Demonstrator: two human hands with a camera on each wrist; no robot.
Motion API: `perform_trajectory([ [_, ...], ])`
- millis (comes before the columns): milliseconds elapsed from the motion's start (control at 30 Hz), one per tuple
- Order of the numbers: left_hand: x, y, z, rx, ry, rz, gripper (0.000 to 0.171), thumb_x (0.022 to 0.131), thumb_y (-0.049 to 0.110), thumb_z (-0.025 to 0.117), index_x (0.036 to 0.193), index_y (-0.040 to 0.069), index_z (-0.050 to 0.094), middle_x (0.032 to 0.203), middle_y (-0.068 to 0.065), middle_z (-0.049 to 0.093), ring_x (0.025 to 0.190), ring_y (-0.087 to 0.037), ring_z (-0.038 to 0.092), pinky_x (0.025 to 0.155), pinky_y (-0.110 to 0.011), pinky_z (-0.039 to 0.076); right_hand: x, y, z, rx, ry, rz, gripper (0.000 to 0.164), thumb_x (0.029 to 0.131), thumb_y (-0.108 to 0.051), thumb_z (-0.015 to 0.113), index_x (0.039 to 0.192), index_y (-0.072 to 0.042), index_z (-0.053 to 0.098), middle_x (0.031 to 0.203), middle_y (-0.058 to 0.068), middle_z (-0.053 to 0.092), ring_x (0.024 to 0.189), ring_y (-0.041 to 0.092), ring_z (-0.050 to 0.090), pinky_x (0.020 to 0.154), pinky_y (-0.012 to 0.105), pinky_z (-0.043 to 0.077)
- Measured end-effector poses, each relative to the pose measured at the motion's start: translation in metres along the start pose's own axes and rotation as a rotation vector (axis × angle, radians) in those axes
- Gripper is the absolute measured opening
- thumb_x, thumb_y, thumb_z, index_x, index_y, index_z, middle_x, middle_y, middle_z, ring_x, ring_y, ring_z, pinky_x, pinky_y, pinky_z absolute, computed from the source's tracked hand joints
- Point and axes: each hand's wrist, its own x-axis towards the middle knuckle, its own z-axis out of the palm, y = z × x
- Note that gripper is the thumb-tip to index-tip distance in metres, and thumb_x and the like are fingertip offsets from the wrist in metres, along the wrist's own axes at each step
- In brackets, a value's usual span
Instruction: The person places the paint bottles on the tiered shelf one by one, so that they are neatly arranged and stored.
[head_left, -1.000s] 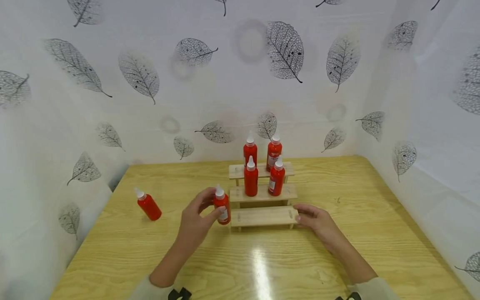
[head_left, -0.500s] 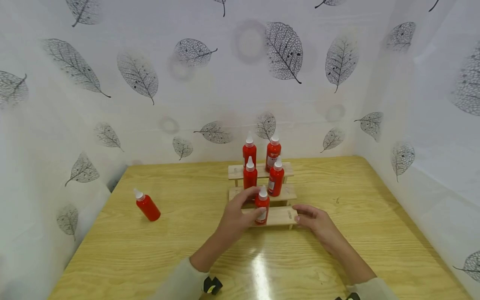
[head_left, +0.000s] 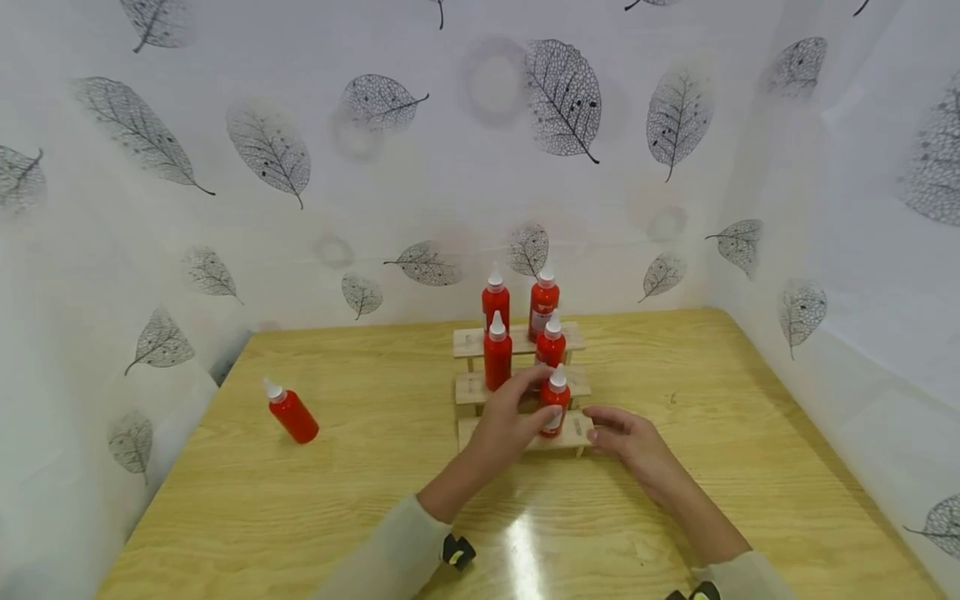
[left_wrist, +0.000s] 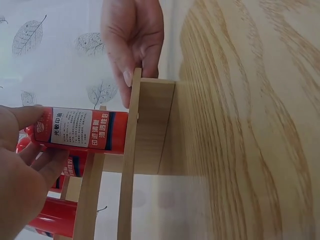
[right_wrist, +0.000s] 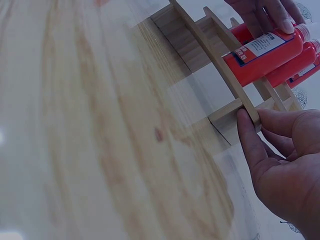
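Note:
My left hand (head_left: 513, 421) grips an upright red ink bottle (head_left: 556, 414) with a white pointed cap. In the left wrist view, the base of this bottle (left_wrist: 82, 129) meets the lowest board of the three-step wooden stand (head_left: 480, 429). Fingers and thumb lie on either side of its upper part. My right hand (head_left: 633, 446) pinches the right end of that lowest board, as the right wrist view shows with the hand (right_wrist: 285, 160) at the board's corner. Two red bottles stand on the middle step (head_left: 472, 387), the right one partly hidden by the left hand.
Two more red bottles, one of them at the right (head_left: 543, 308), stand on the top step (head_left: 468, 342). A lone red bottle (head_left: 294, 417) is on the wooden table (head_left: 360, 500) at the left. Behind hangs a white leaf-patterned curtain (head_left: 420, 183).
My left hand has carried the red bottle rightward from beside the stand to the right part of its lowest step. The right hand has stayed at the board's end.

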Motion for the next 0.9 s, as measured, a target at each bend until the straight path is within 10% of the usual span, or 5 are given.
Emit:
perform_trajectory([
  [600,0.002,0.001,0.006,0.032,-0.004,0.013,0.052,0.095,0.012,0.071,0.142,0.021,0.051,0.139,0.0,0.057,0.12,-0.015,0.059,0.103,-0.036,0.054,0.002,0.001,0.002,0.007,-0.002,-0.007,0.056,0.097,-0.021,0.068,0.145,0.002,0.049,0.149,0.021,0.048,0.13,0.027,0.052,0.095,0.026,0.055],
  [900,-0.021,0.025,-0.024,0.12,0.018,0.039,0.055,0.094,0.014,0.072,0.144,0.014,0.051,0.144,-0.006,0.054,0.128,-0.027,0.056,0.102,-0.044,0.054,0.002,0.0,0.0,-0.019,0.014,-0.006,0.056,0.097,-0.021,0.067,0.145,0.001,0.05,0.149,0.021,0.048,0.131,0.029,0.052,0.096,0.026,0.055],
])
